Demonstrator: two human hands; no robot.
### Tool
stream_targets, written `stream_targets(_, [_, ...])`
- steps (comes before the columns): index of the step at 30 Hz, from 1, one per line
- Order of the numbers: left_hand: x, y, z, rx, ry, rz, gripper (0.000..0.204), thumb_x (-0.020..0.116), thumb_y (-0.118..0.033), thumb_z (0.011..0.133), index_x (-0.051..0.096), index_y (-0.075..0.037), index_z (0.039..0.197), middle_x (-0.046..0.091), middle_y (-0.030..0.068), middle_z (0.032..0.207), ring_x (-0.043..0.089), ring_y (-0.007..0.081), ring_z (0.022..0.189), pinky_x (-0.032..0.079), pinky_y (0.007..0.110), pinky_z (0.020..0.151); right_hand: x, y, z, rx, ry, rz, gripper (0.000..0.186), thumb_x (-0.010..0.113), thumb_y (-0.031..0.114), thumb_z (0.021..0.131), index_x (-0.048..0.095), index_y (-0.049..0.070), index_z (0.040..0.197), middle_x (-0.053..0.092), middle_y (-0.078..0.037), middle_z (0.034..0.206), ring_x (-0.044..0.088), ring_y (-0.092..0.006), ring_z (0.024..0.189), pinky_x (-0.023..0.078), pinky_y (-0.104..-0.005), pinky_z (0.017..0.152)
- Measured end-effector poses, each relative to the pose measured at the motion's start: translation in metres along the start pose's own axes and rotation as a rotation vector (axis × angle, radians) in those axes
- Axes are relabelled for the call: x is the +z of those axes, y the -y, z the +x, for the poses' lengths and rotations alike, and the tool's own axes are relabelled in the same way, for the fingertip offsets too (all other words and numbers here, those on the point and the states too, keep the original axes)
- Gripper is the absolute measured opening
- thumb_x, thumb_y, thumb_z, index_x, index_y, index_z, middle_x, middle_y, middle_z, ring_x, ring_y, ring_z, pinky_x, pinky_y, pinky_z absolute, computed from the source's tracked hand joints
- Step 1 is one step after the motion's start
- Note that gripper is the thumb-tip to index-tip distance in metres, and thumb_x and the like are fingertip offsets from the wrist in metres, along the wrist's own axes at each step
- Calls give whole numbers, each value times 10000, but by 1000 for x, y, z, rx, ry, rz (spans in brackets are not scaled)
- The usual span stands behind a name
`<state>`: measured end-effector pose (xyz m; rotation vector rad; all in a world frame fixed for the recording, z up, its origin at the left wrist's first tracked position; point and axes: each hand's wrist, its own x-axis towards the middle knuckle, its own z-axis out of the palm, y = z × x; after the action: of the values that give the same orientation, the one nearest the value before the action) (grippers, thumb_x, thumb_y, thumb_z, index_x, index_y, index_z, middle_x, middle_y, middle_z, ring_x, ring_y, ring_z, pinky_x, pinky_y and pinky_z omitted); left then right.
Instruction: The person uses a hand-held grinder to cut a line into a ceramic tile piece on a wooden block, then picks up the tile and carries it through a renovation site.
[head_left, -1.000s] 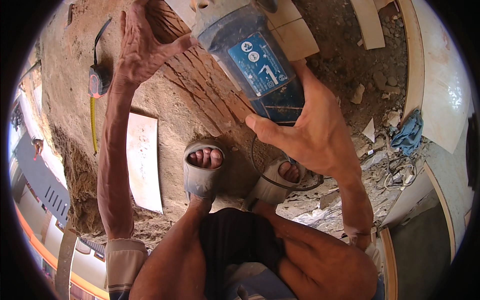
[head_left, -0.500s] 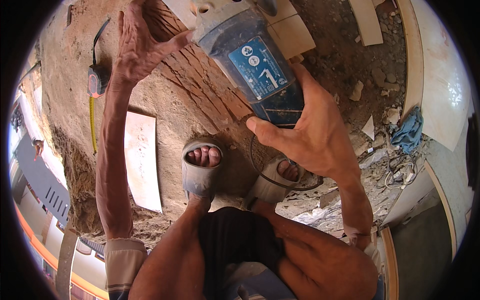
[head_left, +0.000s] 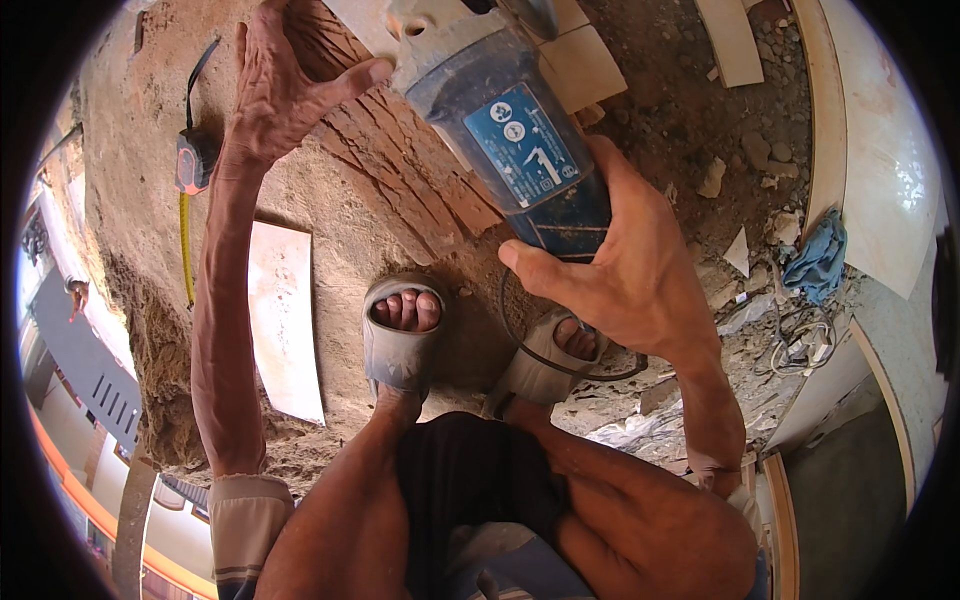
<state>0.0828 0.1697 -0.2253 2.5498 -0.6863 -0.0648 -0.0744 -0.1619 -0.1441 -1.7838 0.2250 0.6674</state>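
Note:
My right hand [head_left: 630, 260] is wrapped round the rear of a dusty blue angle grinder [head_left: 505, 130]; its thumb lies along the tool's end. The grinder's metal head reaches up to the top edge, where its disc is out of sight. Beneath it, a pale tile [head_left: 360, 22] lies partly hidden on a brown, scored board [head_left: 400, 165]. My left hand [head_left: 275, 95] rests by the board's left side. Its thumb is stretched toward the grinder's head and its fingers point away, their tips cut off by the frame. A dark cord [head_left: 570, 374] loops below the grinder.
A tape measure [head_left: 197, 160] with its yellow blade out lies left of my left forearm. One tile offcut [head_left: 282, 320] is near my sandals [head_left: 400, 335]. More cut tiles [head_left: 582, 68], rubble [head_left: 760, 150] and a blue cloth [head_left: 815, 258] are to the right.
The grinder's head has shifted slightly to the right, away from my left thumb. My right hand has tilted a little with it.

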Motion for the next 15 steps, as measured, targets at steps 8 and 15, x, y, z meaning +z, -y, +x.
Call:
stream_targets(8, [3, 1, 0, 7, -12, 38, 1365, 954, -650, 718, 261, 37, 1671, 254, 324, 1742, 264, 442, 1628, 243, 566, 1328, -5, 3, -4, 83, 44, 25, 695, 924, 366, 810, 613, -22, 1296, 724, -137, 1014, 712, -216, 891, 584, -392, 830])
stream_targets(15, [2, -3, -1, -16, -24, 60, 1362, 960, -655, 712, 274, 39, 1662, 284, 312, 1730, 316, 437, 1597, 274, 565, 1313, -4, 0, -6, 54, 26, -16, 697, 926, 380, 804, 614, -20, 1282, 724, -143, 1005, 714, -228, 871, 586, -395, 821])
